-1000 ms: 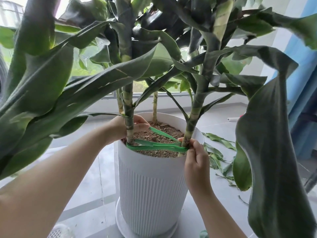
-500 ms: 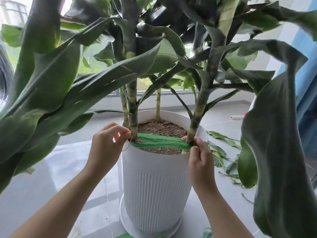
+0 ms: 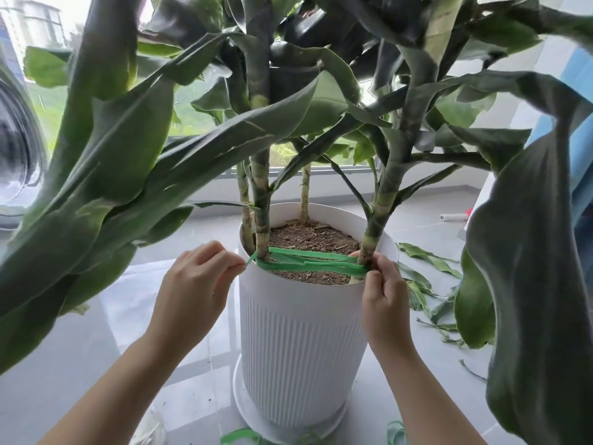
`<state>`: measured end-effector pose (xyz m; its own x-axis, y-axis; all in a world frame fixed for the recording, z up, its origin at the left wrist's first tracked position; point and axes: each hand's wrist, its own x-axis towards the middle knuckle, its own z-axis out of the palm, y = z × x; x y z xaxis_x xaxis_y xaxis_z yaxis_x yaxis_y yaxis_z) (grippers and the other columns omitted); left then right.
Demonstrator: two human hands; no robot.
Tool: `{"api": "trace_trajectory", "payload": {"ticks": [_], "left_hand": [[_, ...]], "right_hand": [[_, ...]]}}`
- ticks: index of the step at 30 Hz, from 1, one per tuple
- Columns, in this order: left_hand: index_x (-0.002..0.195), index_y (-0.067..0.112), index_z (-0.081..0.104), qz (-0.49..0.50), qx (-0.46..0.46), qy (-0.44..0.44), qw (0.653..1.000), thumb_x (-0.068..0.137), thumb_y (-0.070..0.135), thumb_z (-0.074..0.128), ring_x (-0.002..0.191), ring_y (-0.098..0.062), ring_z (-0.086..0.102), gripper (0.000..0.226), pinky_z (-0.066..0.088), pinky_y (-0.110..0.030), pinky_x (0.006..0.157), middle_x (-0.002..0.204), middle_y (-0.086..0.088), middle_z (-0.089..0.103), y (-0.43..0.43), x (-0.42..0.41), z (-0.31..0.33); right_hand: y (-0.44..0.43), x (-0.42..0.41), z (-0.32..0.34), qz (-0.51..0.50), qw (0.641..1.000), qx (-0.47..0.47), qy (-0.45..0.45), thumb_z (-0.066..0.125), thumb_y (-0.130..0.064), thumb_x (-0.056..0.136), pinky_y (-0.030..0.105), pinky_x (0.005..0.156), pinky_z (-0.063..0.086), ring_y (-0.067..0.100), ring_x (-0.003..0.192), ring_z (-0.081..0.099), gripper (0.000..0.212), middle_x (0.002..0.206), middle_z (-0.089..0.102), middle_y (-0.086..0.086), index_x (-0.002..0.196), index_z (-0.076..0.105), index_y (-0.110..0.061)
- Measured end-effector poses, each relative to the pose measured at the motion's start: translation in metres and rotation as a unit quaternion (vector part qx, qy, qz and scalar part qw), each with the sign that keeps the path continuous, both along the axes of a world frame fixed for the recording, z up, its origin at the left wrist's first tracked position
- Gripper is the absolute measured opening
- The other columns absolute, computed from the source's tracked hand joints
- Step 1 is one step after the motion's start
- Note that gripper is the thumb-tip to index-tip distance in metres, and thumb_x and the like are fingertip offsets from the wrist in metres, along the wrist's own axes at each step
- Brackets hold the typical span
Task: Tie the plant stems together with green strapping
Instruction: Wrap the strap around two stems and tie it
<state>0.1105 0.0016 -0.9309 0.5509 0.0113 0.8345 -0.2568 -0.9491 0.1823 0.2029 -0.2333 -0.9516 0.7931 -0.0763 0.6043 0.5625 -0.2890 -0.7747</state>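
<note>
Left hand (image 3: 195,284) pinched the green strapping's (image 3: 308,264) end, while right hand (image 3: 385,295) apparently clamped it against the right stem (image 3: 374,231).

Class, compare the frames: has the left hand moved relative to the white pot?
Yes. The left hand, pinching the green strapping, came leftward from over the soil to outside the white pot.

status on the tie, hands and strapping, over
left hand pinches green strapping end by left stem. right hand pinches it at right stem. strapping spans both stems, nothing in the way.
</note>
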Motion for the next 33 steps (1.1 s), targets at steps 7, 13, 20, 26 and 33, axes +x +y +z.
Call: {"api": "trace_trajectory", "payload": {"ticks": [7, 13, 20, 26, 33], "left_hand": [[0.076, 0.012, 0.061, 0.013, -0.029, 0.000, 0.999, 0.091, 0.023, 0.052, 0.057, -0.019, 0.043, 0.020, 0.038, -0.028, 0.060, 0.072, 0.005, 0.050, -0.029, 0.000, -0.006], [0.076, 0.012, 0.059, 0.037, -0.066, -0.004, 0.997, 0.092, 0.022, 0.052, 0.056, -0.023, 0.043, 0.021, 0.038, -0.028, 0.058, 0.074, 0.003, 0.051, -0.052, -0.001, -0.015], [0.074, 0.012, 0.053, 0.051, -0.090, 0.017, 0.994, 0.094, 0.024, 0.048, 0.055, -0.024, 0.043, 0.025, 0.037, -0.029, 0.056, 0.074, 0.002, 0.048, -0.070, 0.001, -0.008], [0.076, 0.010, 0.054, 0.042, -0.106, 0.036, 0.993, 0.093, 0.019, 0.054, 0.055, -0.022, 0.052, 0.019, 0.044, -0.034, 0.045, 0.097, -0.001, 0.049, -0.079, -0.001, -0.001], [0.079, 0.013, 0.054, 0.051, -0.110, 0.064, 0.991, 0.094, 0.022, 0.051, 0.055, -0.023, 0.053, 0.017, 0.047, -0.036, 0.049, 0.100, 0.009, 0.056, -0.088, -0.001, 0.010]], "right_hand": [[0.000, -0.001, 0.001, -0.012, 1.000, -0.001, -0.015, 0.033, -0.018, 0.087, 0.040, 0.075, 0.048, 0.016, 0.080, 0.057, 0.039, 0.089, 0.063, 0.003, 0.101, 0.067, -0.008], [0.002, -0.003, 0.004, -0.015, 0.999, 0.001, -0.031, 0.033, -0.016, 0.087, 0.032, 0.082, 0.048, 0.013, 0.083, 0.057, 0.037, 0.086, 0.059, -0.008, 0.098, 0.067, -0.007], [0.003, -0.002, 0.002, -0.028, 0.999, -0.004, -0.040, 0.032, -0.017, 0.086, 0.054, 0.084, 0.045, 0.014, 0.082, 0.053, 0.038, 0.083, 0.056, -0.012, 0.099, 0.067, -0.007], [0.003, -0.001, 0.002, -0.016, 0.999, -0.006, -0.033, 0.034, -0.013, 0.085, 0.055, 0.087, 0.044, 0.018, 0.089, 0.057, 0.037, 0.086, 0.054, -0.018, 0.101, 0.067, -0.009], [0.004, -0.004, 0.004, -0.011, 0.999, 0.004, -0.033, 0.034, -0.012, 0.085, 0.057, 0.087, 0.043, 0.019, 0.089, 0.055, 0.036, 0.084, 0.051, -0.023, 0.100, 0.067, -0.012]]}}
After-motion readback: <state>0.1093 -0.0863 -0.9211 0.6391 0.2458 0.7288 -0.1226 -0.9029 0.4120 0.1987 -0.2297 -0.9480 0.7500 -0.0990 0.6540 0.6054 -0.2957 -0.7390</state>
